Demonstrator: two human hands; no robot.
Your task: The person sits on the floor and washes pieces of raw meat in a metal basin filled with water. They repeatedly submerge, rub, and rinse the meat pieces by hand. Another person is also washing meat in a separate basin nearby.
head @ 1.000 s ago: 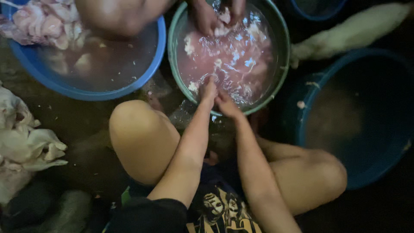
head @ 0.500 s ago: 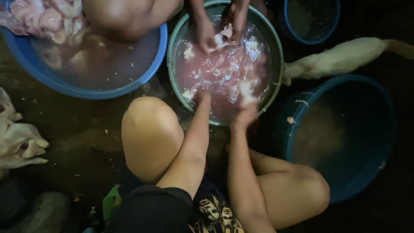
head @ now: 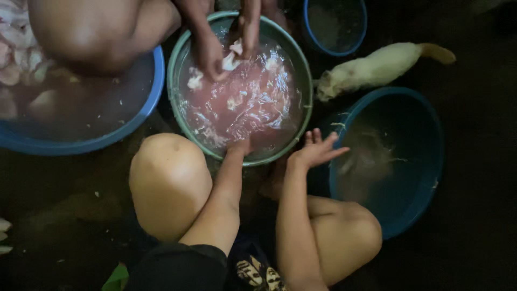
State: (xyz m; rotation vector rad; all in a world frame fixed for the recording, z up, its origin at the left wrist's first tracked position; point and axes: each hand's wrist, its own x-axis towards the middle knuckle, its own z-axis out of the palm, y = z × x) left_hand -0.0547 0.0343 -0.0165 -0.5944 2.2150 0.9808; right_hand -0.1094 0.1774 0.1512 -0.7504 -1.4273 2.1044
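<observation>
The left hand (head: 240, 144) dips into pinkish water at the near rim of the green basin (head: 180, 59); whether its fingers are apart cannot be told. The right hand (head: 315, 151) hovers with fingers spread and empty, just beside the basin, over the blue tub (head: 431, 178). Another person's hands (head: 210, 54) work pale meat pieces (head: 230, 60) at the far rim.

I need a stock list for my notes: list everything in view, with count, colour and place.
Round green-rimmed basin of pinkish water with pale meat pieces: one, centre top.
Large blue plastic basin: one, upper left, holding murky water.
Blue plastic basin: one, right, cloudy water inside.
Small blue basin: one, top right.
Pale furry animal: one, cream, lying between the right-hand basins.
Another person's hands: two, in the green-rimmed basin's far side.
Person's knees: two, bare, lower centre.
Left hand: dipped at the green-rimmed basin's near edge.
Right hand: open, empty, beside that basin.
</observation>
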